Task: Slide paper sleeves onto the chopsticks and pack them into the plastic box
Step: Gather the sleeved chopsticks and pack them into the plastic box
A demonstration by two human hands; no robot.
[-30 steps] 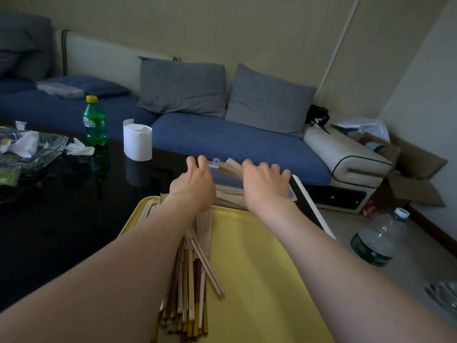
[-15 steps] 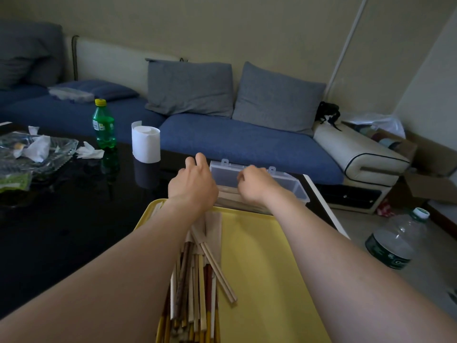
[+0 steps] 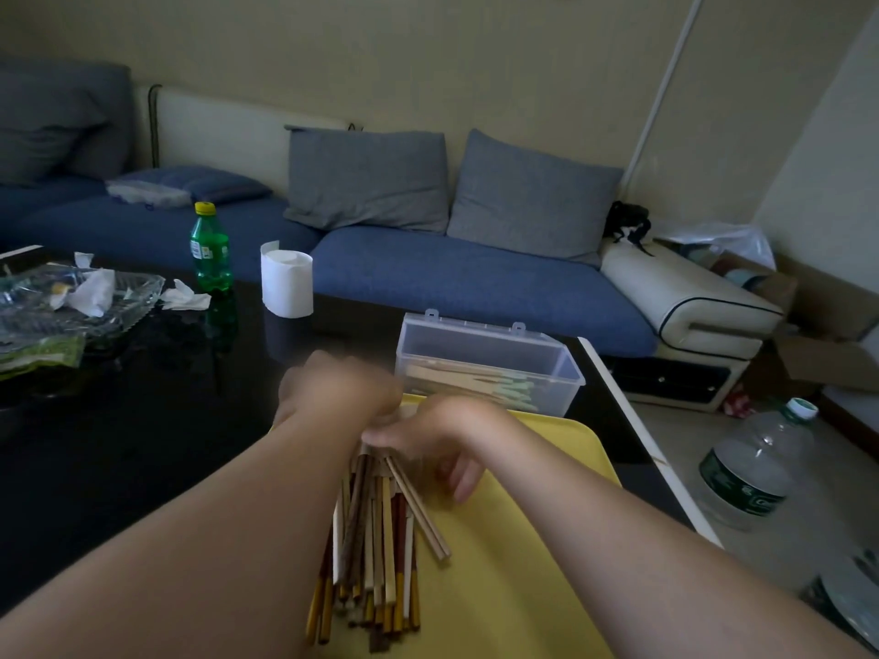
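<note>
Loose chopsticks [image 3: 376,554] are piled on the tray [image 3: 513,587], within reach of both hands; sleeved ones lie in the open box [image 3: 490,368] beyond. Left hand [image 3: 333,392] is blurred, its grip indiscernible; right hand [image 3: 442,439] fingers are loosely curled, seemingly empty.

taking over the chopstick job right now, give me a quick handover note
Left hand: blurred, at the far end of the chopstick pile; grip unclear.
Right hand: beside it over the same end, fingers curled down; hard to tell if it holds anything.
Things: loose chopsticks lie heaped on the yellow tray. The clear plastic box stands open just beyond the tray.
Done: several sleeved chopsticks already lie in the box.
Left: sleeve the many bare chopsticks in the pile and pack them.
</note>
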